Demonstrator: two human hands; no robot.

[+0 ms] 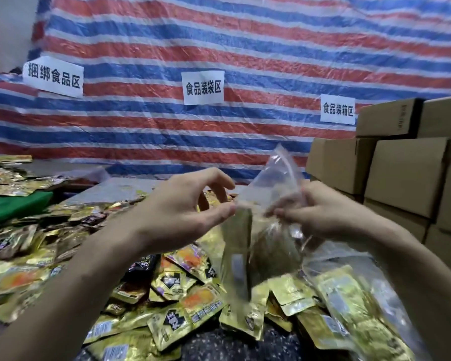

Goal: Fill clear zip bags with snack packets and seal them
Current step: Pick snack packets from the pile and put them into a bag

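Clear plastic zip bag (271, 183), gold foil snack packets (238, 243) inside, mouth looks unsealed. Right hand (323, 212) pinches it; left hand (182, 204) loose, holding nothing. Next, likely: press zip closed.

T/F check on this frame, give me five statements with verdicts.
1. The right hand grips the clear zip bag. True.
2. That bag is empty. False: gold packets are inside it.
3. The cardboard boxes are stacked on the left. False: they stand on the right.
4. Three paper signs hang on the striped tarp. True.
5. Loose snack packets lie piled below the hands. True.
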